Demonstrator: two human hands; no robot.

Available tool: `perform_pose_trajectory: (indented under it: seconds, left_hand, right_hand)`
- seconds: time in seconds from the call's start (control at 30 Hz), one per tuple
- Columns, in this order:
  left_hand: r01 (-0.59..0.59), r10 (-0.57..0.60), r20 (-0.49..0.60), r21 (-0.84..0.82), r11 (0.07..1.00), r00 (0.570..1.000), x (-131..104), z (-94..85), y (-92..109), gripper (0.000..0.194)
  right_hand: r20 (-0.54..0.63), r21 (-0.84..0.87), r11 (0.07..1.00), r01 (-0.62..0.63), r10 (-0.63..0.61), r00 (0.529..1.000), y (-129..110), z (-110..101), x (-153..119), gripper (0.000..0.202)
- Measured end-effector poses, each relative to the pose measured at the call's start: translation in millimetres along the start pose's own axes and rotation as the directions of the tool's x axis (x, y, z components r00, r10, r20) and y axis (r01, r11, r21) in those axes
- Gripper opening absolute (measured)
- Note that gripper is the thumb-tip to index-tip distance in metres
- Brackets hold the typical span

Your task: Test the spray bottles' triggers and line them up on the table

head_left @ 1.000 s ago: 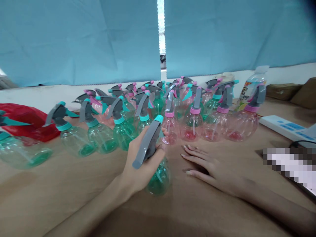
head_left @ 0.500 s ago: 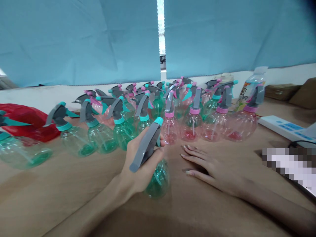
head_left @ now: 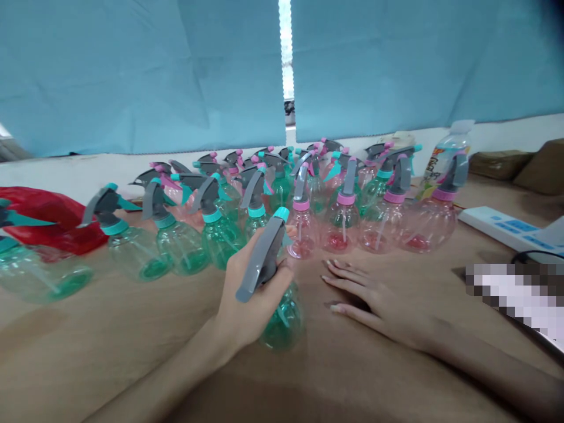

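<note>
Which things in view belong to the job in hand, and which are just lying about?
Job in hand:
green spray bottle, gripped by the left hand
likely the other green spray bottles and pink spray bottles

Lying about, apparently:
red plastic
labelled clear bottle
white device with blue buttons
brown box-like things

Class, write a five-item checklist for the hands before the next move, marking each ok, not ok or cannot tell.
1. Left hand gripping green sprayer: ok.
2. Spray head on that sprayer: ok.
3. Right hand free: ok, it rests on the table holding nothing.
4. Left hand clear of the nearest pink sprayer: cannot tell, they overlap in view.
5. Green sprayer empty: cannot tell through tinted plastic.
</note>
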State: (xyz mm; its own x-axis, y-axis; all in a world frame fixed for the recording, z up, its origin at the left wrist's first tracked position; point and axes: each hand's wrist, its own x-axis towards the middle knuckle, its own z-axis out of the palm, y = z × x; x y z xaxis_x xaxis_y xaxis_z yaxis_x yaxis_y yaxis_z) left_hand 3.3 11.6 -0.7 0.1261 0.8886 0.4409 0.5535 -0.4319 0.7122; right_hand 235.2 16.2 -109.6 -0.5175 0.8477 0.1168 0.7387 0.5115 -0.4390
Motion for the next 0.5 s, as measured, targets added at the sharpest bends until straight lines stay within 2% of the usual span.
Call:
perform_pose_trajectory:
  seconds: [0.07, 0.17, 0.27, 0.37, 0.5]
  left_hand:
    - [-0.025, 0.025, 0.002, -0.007, 1.000, 1.000, 0.5, 0.4, -0.6, 0.006]
    - [-0.048, 0.049, 0.028, -0.032, 0.998, 0.998, 2.4, 0.4, -0.8, 0.018]
    - [-0.050, 0.052, 0.032, -0.047, 0.998, 0.998, 3.4, 0.8, -0.6, 0.016]
    - [-0.038, 0.040, 0.033, -0.058, 0.998, 0.999, 2.5, 1.3, -0.6, 0.010]
    - [0.025, -0.016, 0.077, -0.107, 0.994, 0.997, 0.0, 1.9, -2.5, 0.013]
  right_hand:
    - [-0.004, -0.002, 1.000, -0.002, 0.002, 1.000, -1.3, -0.7, -0.2, 0.057]
    - [-0.004, -0.014, 1.000, -0.006, 0.006, 1.000, -3.2, -1.6, -0.5, 0.058]
    - [-0.011, -0.006, 1.000, 0.001, -0.002, 1.000, -2.6, -1.0, -0.6, 0.057]
    - [-0.031, 0.017, 1.000, 0.016, -0.016, 0.999, -0.4, 0.3, -0.5, 0.056]
    - [-0.041, 0.031, 0.999, 0.032, -0.031, 0.999, 0.6, 0.8, -0.4, 0.055]
